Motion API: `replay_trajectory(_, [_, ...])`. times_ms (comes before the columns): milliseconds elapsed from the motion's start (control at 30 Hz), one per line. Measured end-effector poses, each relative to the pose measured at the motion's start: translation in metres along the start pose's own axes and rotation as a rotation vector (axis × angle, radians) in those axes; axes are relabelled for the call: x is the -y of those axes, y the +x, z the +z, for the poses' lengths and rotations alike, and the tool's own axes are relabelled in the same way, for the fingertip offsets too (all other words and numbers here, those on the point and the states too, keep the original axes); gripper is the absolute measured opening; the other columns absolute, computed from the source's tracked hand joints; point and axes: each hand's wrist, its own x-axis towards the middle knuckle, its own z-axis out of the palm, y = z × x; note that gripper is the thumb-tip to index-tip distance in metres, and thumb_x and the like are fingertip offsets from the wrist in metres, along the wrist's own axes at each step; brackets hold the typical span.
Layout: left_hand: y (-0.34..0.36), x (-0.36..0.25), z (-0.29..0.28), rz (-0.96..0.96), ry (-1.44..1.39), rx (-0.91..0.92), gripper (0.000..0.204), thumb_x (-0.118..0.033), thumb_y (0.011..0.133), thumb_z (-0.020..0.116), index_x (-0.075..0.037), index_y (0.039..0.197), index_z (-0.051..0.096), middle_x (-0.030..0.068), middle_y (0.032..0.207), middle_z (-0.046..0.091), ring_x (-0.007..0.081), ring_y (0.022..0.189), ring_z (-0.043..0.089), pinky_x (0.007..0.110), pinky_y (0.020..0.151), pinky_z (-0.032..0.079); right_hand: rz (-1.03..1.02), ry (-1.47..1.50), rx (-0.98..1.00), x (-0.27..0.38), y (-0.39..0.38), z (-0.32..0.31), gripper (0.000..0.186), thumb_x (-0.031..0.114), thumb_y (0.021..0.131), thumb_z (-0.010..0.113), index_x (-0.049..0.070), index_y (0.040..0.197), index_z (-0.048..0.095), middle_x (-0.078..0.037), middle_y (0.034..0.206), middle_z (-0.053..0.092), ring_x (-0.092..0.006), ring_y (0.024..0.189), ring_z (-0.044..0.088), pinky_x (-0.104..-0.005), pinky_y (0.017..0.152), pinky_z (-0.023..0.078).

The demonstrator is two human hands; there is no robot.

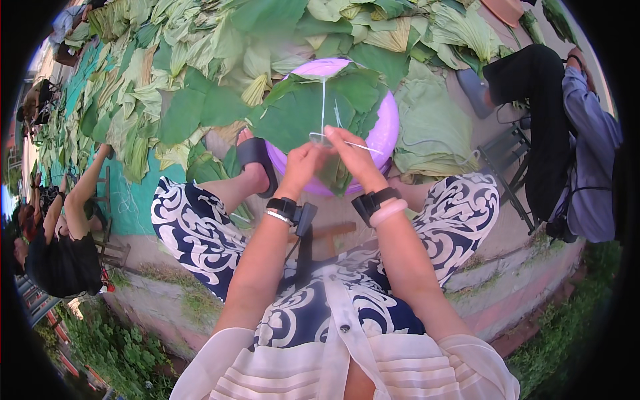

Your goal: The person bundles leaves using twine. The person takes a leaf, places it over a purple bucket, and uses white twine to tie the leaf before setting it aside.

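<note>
White thin string [324, 100] in the pinched grip of left hand [303, 162] and right hand [357, 159], above broad green leaves [287, 122]

The purple basin [384, 130] looks to be of smooth plastic, with a slightly glossy rim. Over the basin, the large green leaf [287, 120] has a matt surface with fine veins, and the white string [323, 100] above it seems smooth, like plastic fibre. Beyond the basin, the heaped leaves [167, 40] are dull, wrinkled and papery. To the left of the basin, the dark sandal [253, 155] appears matt, like rubber or foam. Nearer than the basin, the patterned trousers [193, 230] are of soft matt cloth, and the white blouse [413, 367] is of thin, pleated cloth.
</note>
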Motion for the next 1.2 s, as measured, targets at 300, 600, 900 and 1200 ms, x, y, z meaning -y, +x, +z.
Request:
replay_trajectory(300, [0.001,-0.001,-0.008,-0.094,-0.059,-0.034,0.03,-0.024,0.089,0.046,-0.001,0.087,0.064,0.0038,0.074,0.062,0.0091,0.063,0.055,0.023,0.061,0.046,-0.082,-0.129,0.151,-0.021,0.007,-0.011,0.045,0.022,0.078,0.065,0.003,0.118,0.056,-0.006,0.096,0.062,-0.0135,0.083,0.056,-0.0262,0.076,0.045])
replay_trajectory(600, [0.0,-0.004,-0.01,-0.179,-0.253,-0.111,0.034,-0.027,0.09,0.045,0.002,0.089,0.062,0.0064,0.074,0.062,0.0132,0.062,0.055,0.025,0.061,0.047,0.065,-0.175,0.199,-0.002,0.003,-0.019,0.05,0.02,0.075,0.068,-0.003,0.117,0.054,-0.012,0.106,0.062,-0.0181,0.087,0.059,-0.0283,0.077,0.047])
replay_trajectory(900, [0.0,-0.003,-0.009,-0.135,-0.232,-0.053,0.036,-0.031,0.088,0.049,0.002,0.084,0.063,0.0099,0.074,0.065,0.0141,0.058,0.056,0.025,0.056,0.045,-0.218,-0.357,0.112,-0.031,0.014,-0.02,0.04,0.008,0.078,0.061,0.004,0.117,0.056,-0.004,0.093,0.062,-0.0089,0.074,0.054,-0.0241,0.068,0.046])
replay_trajectory(1200, [0.0,-0.003,-0.009,-0.073,-0.119,-0.007,0.031,-0.026,0.084,0.048,0.0,0.081,0.065,0.0085,0.071,0.064,0.0146,0.059,0.056,0.026,0.057,0.044,-0.194,-0.223,0.079,-0.03,0.011,-0.01,0.027,0.01,0.08,0.06,0.0,0.106,0.06,-0.005,0.086,0.062,-0.0101,0.064,0.054,-0.025,0.06,0.046])
